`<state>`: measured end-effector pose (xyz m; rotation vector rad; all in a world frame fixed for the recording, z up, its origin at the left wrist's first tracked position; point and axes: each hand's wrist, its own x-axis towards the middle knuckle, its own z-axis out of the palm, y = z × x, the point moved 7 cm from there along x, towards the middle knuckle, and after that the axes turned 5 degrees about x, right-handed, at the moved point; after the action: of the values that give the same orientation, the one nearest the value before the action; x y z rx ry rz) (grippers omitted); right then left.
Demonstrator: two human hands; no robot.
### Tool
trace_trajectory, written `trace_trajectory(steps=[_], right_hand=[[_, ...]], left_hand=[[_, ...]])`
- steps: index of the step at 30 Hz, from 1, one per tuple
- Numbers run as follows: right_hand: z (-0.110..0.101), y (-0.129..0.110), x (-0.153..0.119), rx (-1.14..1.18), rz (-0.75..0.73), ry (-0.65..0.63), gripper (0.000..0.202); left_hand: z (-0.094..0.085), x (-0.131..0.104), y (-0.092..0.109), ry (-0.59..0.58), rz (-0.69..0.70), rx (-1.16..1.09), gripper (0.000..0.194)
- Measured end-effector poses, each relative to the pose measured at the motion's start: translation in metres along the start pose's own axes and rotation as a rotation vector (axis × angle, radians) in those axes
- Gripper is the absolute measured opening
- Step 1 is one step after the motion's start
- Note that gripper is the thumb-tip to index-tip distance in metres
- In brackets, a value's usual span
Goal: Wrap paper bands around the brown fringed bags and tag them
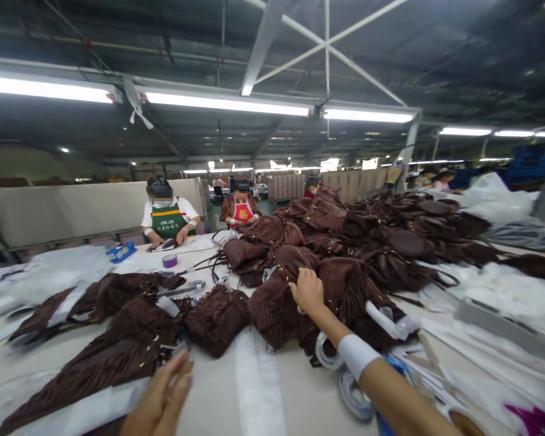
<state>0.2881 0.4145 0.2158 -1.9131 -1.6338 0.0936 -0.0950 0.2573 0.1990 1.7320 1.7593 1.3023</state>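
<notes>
My right hand, with a pale band at the wrist, is closed on the top of a dark brown fringed bag at the front of a large pile. My left hand is low in the view, slightly blurred, its fingers stretched out and apart. It is near a fringed brown bag lying on the table, and I see nothing clearly held in it. Between the two hands, a smaller fringed bag lies flat. The underside of the gripped bag is hidden.
A heap of brown bags covers the table's far right. Clear plastic lies left, white wrapping right. Purple tape lies farther back. A co-worker in a green apron and another in a red apron work opposite.
</notes>
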Motion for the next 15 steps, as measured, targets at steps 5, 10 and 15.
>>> trace_trajectory(steps=[5, 10, 15], right_hand=[[0.026, 0.046, 0.024, -0.017, 0.079, -0.155, 0.05], [0.038, 0.041, 0.032, 0.078, -0.016, -0.248, 0.019], [0.009, 0.002, 0.022, 0.257, -0.211, -0.304, 0.017]], left_hand=[[0.184, 0.017, -0.016, -0.272, -0.496, -0.499, 0.065], [0.25, 0.059, -0.025, -0.332, -0.661, -0.661, 0.053], [0.235, 0.045, -0.016, -0.319, -0.696, -0.794, 0.046]])
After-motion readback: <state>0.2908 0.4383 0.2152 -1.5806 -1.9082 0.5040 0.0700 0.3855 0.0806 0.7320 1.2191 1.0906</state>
